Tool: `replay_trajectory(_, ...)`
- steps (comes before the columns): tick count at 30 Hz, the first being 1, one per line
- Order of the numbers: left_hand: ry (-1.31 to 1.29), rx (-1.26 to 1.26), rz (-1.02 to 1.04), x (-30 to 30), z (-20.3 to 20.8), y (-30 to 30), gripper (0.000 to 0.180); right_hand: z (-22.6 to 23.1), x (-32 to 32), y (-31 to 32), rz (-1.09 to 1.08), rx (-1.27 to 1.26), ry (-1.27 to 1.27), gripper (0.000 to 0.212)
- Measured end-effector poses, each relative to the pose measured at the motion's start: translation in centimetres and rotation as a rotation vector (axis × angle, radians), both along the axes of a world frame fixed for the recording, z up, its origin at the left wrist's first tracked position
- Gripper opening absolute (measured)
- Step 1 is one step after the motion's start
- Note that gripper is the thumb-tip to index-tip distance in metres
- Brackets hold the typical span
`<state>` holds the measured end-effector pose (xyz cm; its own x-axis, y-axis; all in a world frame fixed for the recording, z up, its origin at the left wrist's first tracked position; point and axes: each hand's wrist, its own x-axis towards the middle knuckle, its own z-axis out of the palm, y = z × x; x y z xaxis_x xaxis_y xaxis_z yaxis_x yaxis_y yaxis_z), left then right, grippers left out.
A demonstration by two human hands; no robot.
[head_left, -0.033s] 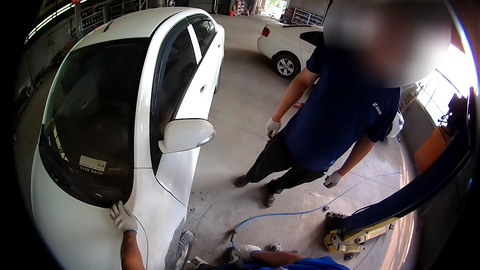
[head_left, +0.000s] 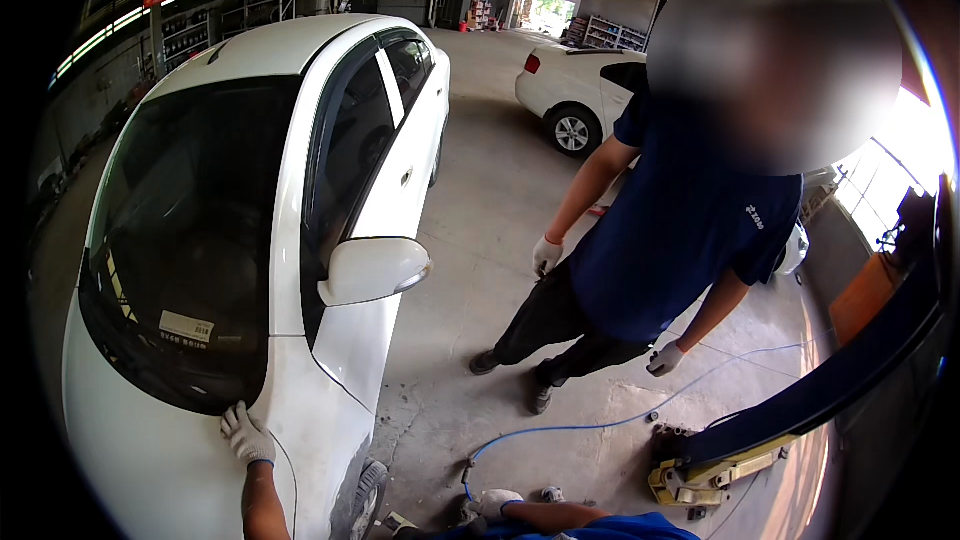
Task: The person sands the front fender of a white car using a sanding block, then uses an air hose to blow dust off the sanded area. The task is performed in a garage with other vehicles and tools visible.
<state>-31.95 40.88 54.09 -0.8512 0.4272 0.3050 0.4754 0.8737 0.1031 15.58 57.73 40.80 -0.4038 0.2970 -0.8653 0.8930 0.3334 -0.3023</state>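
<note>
My left hand (head_left: 246, 434), in a pale knit glove, lies on the white car (head_left: 170, 460) where the hood meets the lower corner of the windshield (head_left: 200, 240). Its fingers are stretched out and hold nothing. At the lower edge my right hand (head_left: 496, 503), also gloved, is closed at a dark object (head_left: 467, 515) beside the car's front wheel (head_left: 369, 495). A blue air hose (head_left: 560, 429) runs across the floor to that object. Most of the object is hidden, so its kind cannot be made out. The fender near the wheel has a dull grey patch (head_left: 348, 480).
A person (head_left: 680, 210) in a dark blue shirt and white gloves stands to the right, arms hanging. Behind is another white car (head_left: 575, 90). A dark blue lift post with a yellow base (head_left: 690, 485) stands at the right. The side mirror (head_left: 372, 271) juts from the near car.
</note>
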Motion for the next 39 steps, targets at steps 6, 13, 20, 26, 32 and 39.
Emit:
replay_trajectory(6,0.020,0.024,-0.016,-0.3,-1.1,-0.1,0.043,1.1,0.5,0.0,-0.029,0.015,-0.010,0.059)
replay_trajectory(13,0.046,0.020,-0.023,-0.4,-1.3,0.2,0.042,-1.5,1.2,-0.2,-0.031,0.010,-0.010,0.060)
replay_trajectory(20,0.053,0.032,-0.021,-0.2,-0.9,0.5,0.039,-1.8,1.9,-0.9,-0.055,0.047,0.051,0.056)
replay_trajectory(26,0.056,0.015,0.002,0.0,-0.6,0.0,0.038,4.0,1.2,-0.4,-0.044,-0.017,0.027,0.069)
replay_trajectory(32,0.030,0.007,0.003,0.3,-0.3,0.5,0.038,-0.3,2.1,-1.0,-0.044,0.011,0.009,0.068)
replay_trajectory(39,-0.006,-0.019,0.017,1.0,0.2,1.3,0.040,-1.3,2.8,-1.2,-0.136,0.039,0.048,0.055)
